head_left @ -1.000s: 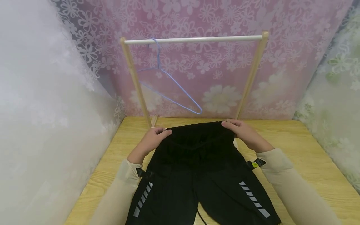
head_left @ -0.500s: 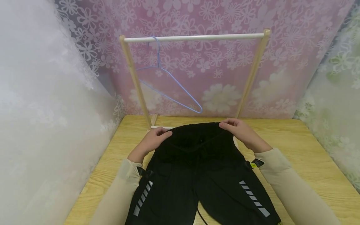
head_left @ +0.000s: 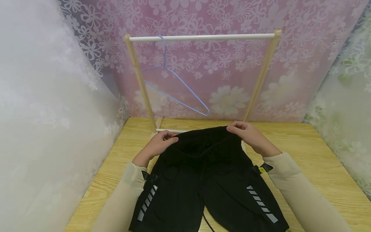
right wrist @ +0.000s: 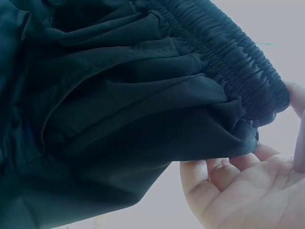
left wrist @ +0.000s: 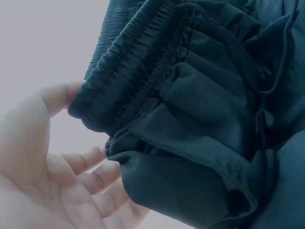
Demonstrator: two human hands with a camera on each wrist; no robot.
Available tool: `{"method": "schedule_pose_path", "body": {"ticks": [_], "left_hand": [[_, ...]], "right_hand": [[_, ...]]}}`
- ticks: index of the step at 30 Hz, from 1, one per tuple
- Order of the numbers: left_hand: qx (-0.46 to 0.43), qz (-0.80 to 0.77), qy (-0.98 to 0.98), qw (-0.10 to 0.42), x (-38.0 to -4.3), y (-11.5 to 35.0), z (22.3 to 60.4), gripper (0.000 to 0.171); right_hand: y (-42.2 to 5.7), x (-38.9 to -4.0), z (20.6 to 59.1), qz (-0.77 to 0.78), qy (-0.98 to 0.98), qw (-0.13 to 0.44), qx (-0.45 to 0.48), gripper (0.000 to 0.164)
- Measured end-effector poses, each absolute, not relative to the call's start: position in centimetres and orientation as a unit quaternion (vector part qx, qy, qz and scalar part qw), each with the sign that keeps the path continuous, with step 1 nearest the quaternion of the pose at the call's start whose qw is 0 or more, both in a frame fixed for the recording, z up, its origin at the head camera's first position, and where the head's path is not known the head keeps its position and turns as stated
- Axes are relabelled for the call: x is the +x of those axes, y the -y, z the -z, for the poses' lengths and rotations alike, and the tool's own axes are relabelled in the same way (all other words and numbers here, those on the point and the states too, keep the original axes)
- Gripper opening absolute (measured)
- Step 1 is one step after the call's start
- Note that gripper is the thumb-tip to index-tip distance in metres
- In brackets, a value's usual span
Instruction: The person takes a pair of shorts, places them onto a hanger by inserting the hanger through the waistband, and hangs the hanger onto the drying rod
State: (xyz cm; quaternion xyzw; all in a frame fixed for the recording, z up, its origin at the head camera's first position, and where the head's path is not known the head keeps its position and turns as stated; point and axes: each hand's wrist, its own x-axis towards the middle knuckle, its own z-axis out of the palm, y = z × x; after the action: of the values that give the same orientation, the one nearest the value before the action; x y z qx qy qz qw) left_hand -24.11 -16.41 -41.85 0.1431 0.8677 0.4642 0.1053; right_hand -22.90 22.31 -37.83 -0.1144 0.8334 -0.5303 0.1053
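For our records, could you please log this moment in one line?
left hand: grips waistband, left side | right hand: grips waistband, right side | shorts: black, grey-striped | hanger: bare, on rod

A pink floral backdrop [head_left: 229, 69] rises behind the wood-grained table [head_left: 310, 151].

Over by the pink flowered backdrop [head_left: 227, 72], a blue hanger [head_left: 165, 61] dangles near the left end of a white rail [head_left: 208, 37], held between pale wooden posts [head_left: 261, 76] above the wood-grained table [head_left: 307, 161].
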Motion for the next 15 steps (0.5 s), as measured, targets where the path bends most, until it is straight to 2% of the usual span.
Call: {"method": "schedule_pose_path", "body": {"ticks": [9, 15], "left_hand": [[0.143, -0.475, -0.862, 0.107, -23.96, 16.49, 41.93, 0.037], [0.153, -0.462, -0.869, 0.09, -24.01, 16.64, 41.97, 0.036]], "right_hand": [[-22.08, -23.08, 37.9, 0.523, -0.839, 0.098, -0.115, 0.046], [-21.86, -23.17, 38.02, 0.517, -0.842, 0.101, -0.114, 0.043]]}}
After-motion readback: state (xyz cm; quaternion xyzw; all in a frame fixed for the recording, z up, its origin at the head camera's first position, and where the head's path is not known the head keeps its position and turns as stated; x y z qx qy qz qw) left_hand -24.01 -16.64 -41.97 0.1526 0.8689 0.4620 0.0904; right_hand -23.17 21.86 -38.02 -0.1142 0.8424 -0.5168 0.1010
